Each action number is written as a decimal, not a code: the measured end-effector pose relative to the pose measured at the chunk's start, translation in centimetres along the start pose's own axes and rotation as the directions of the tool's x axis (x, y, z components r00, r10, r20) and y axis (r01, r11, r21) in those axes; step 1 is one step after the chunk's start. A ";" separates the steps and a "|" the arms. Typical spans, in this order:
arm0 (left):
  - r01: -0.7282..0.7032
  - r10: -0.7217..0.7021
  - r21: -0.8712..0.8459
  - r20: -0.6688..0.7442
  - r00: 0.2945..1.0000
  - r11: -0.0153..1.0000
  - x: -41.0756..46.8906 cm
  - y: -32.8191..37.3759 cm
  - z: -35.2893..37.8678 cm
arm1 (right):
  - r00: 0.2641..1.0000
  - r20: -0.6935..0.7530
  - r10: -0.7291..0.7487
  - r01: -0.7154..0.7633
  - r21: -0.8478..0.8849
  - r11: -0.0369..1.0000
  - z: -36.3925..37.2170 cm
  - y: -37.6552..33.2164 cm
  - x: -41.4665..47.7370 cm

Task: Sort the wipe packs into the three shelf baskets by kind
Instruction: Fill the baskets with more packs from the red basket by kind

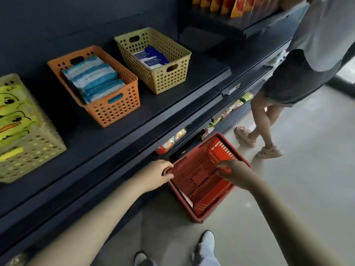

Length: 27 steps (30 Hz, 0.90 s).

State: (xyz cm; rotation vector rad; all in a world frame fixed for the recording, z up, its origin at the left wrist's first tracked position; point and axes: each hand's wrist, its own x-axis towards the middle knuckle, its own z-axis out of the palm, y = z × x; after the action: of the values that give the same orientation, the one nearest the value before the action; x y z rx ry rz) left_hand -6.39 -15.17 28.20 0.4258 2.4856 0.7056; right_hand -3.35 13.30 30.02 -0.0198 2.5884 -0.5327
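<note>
The setting is a shop aisle with a pale, glossy floor [288, 189] and a dark shelving unit along the left side. The middle shelf [172, 104] is a flat dark surface carrying three perforated baskets in a row, set apart from one another.

- Pale yellow basket [38, 150], nearest the camera: filled with yellow duck-print packs [15, 116], stacked up to the rim.
- Orange basket [115, 112], centre: holds blue-and-white striped packs [94, 77], stacked flat.
- Tan basket [169, 79], farthest: holds dark blue packs [151, 56] with white labels, lying on the bottom, well below the rim.

A red shopping basket [199, 181] sits low in front of the shelving, above the floor, tilted. Its contents cannot be determined; a pale patch shows through the near wall. The left hand [159, 173] grips the basket's left rim corner with fingers curled around it. The right hand [238, 175] pinches the opposite rim, fingers bent. The hands are apart, one on each side.

Snack packets [226, 112] line the lower shelf, just behind the red basket. Orange packets [238, 6] stand on the upper shelf. A second person [299, 79] in dark shorts and beige sandals [269, 151] stands against the shelving at the right, beyond the red basket. White shoes [206, 244] of the camera wearer show at the bottom edge.
</note>
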 end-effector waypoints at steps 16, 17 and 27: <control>0.187 -0.177 0.071 -0.124 0.976 0.980 14.4 -10.8 19.6 | 0.951 0.301 -0.065 0.037 0.098 0.995 22.6 12.2 20.1; 0.176 -0.164 0.088 -0.121 0.979 0.980 14.9 -11.7 20.7 | 0.943 0.329 -0.053 0.023 0.095 0.995 24.3 12.4 20.9; 0.092 -0.009 0.400 -0.205 0.979 0.912 16.4 -16.6 26.2 | 0.845 0.534 -0.003 -0.156 0.251 0.955 35.0 11.8 26.5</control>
State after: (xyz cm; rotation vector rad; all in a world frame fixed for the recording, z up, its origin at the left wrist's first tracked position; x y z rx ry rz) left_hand -7.75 -11.39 -6.61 0.4542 2.8292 0.2066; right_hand -9.18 8.39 -14.83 0.0317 1.9447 -0.7486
